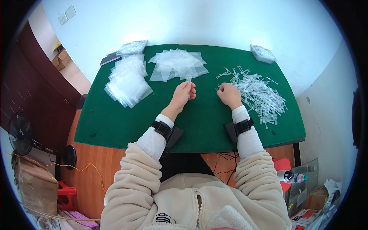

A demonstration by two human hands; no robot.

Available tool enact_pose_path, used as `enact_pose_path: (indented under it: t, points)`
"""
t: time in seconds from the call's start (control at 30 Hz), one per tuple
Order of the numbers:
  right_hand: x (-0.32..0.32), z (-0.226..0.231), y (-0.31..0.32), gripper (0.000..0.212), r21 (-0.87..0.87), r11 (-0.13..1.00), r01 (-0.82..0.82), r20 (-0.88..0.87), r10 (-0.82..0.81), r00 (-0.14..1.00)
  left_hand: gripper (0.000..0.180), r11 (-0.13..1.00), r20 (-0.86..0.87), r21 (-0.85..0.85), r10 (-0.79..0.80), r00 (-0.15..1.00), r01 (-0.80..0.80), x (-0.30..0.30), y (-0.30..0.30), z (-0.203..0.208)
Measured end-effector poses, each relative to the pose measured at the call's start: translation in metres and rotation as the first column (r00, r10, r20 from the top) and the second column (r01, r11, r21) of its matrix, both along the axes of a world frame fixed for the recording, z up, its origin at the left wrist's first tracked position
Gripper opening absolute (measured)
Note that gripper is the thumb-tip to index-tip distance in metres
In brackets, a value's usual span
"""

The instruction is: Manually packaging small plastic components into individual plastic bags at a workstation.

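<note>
My left hand [181, 96] is closed upright around a few thin clear plastic sticks [189, 78], whose ends stand out above the fingers. To its right, my right hand [230, 96] rests low at the left edge of a loose pile of clear plastic sticks [264, 97] with small looped ends. Its fingers are curled together, and what they pinch, if anything, is too small to make out. Just beyond my left hand lies a fanned heap of clear flat plastic bags [176, 63]. Another stack of clear bags [128, 84] lies farther left.
All this lies on a green-covered table [191, 130]. Filled clear packs sit at the back left [132, 47] and back right [263, 54], by the white wall. A dark flat item [110, 58] is at the left edge. A black fan [23, 132] stands on the floor.
</note>
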State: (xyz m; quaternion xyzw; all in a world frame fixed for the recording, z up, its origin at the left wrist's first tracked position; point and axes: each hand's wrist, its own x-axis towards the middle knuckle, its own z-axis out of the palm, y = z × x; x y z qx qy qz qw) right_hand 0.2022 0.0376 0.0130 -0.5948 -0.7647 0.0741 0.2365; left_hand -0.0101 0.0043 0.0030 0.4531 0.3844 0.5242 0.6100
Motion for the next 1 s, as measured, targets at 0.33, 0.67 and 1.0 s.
enact_pose_path:
  t: [0.33, 0.67, 1.0]
  points:
    - [-0.045, 0.005, -0.025, 0.010, 0.010, 0.858, -0.514, -0.947, 0.173, 0.271, 0.023, 0.972, -0.040, -0.005, -0.235, 0.971, 0.235, 0.011, -0.007, 0.006]
    - [-0.041, -0.011, -0.011, 0.016, 0.203, 0.935, -0.292, -0.844, 0.318, 0.432, 0.022, 0.953, -0.088, -0.016, -0.304, 0.949, 0.304, 0.015, -0.012, 0.007]
    - [-0.040, -0.008, -0.014, 0.010, 0.087, 0.890, -0.447, -0.887, 0.273, 0.372, 0.019, 0.888, -0.562, 0.379, -0.002, 0.827, 0.260, 0.008, -0.001, -0.006]
